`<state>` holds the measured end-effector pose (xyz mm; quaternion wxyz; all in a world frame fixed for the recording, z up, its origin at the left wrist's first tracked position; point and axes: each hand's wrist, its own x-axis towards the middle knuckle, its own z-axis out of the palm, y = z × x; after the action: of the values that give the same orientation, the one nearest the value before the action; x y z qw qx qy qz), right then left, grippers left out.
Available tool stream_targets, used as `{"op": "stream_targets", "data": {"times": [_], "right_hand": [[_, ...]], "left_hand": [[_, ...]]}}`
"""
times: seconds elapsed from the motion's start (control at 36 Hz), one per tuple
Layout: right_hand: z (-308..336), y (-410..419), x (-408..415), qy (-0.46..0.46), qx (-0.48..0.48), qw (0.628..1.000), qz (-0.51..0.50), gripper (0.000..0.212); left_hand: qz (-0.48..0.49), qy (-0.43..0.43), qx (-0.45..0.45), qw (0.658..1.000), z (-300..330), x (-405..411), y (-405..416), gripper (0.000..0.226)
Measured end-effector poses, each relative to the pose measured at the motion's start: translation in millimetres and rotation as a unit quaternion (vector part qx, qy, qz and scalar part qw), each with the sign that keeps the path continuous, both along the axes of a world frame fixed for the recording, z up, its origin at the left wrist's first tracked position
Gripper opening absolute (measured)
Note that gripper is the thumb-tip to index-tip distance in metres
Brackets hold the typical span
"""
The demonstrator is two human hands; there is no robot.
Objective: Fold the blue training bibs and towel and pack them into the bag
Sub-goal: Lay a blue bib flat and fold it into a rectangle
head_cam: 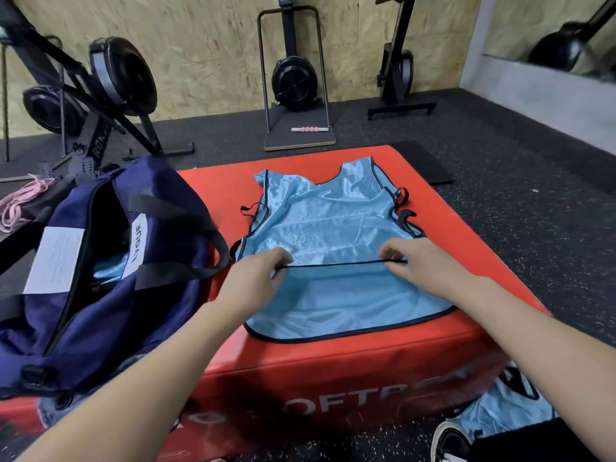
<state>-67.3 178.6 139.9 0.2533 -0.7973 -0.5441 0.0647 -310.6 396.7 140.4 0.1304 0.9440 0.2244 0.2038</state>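
A light blue training bib (326, 221) with dark trim lies flat on the red soft box (333, 368), neck end away from me. My left hand (256, 278) and my right hand (413, 261) each pinch the dark-edged hem of its upper layer, stretched in a straight line between them above the lower layer. The navy bag (100, 295) stands unzipped at the left, partly on the box, with light blue fabric (110, 268) visible inside. Another blue bib (506, 411) lies on the floor at the lower right.
Black rowing machines and a fan bike stand along the wooden back wall. A pink rope (20, 201) lies on the floor at far left, a black mat (423, 161) behind the box. A shoe (450, 441) shows at the bottom right.
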Motion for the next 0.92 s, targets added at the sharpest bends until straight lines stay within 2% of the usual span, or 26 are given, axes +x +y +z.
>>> {"op": "stream_targets", "data": {"times": [0.17,0.25,0.5,0.64,0.72,0.83,0.92], "right_hand": [[9.7,-24.5,12.0,-0.03,0.023,0.998,-0.042,0.014],[11.9,-37.5,16.0,-0.061,0.045,0.996,-0.043,0.023],[-4.2,-75.4,15.4,-0.186,-0.025,0.981,0.058,0.036],[-4.0,-92.0,0.8,-0.166,-0.042,0.983,0.063,0.016],[-5.3,-99.2,-2.7,-0.164,-0.076,0.982,0.059,0.02],[-16.0,-99.9,0.6,-0.188,-0.109,0.973,0.08,0.02],[-21.1,-98.6,-2.0,-0.234,-0.068,0.965,0.1,0.009]], "left_hand": [[0.006,-0.004,-0.04,0.999,3.6,-32.1,16.7,0.015],[-0.006,-0.013,-0.044,0.999,3.2,-44.0,18.8,0.022],[-0.101,-0.005,0.063,0.993,-11.2,-75.3,6.2,0.03],[-0.121,0.037,0.084,0.988,-26.3,-84.6,-4.7,0.037],[-0.113,0.045,0.074,0.99,-36.6,-89.1,-8.8,0.033],[-0.119,0.07,0.05,0.989,-42.0,-90.2,-15.9,0.034],[-0.116,0.066,0.045,0.99,-41.6,-89.4,-16.0,0.034]]}}
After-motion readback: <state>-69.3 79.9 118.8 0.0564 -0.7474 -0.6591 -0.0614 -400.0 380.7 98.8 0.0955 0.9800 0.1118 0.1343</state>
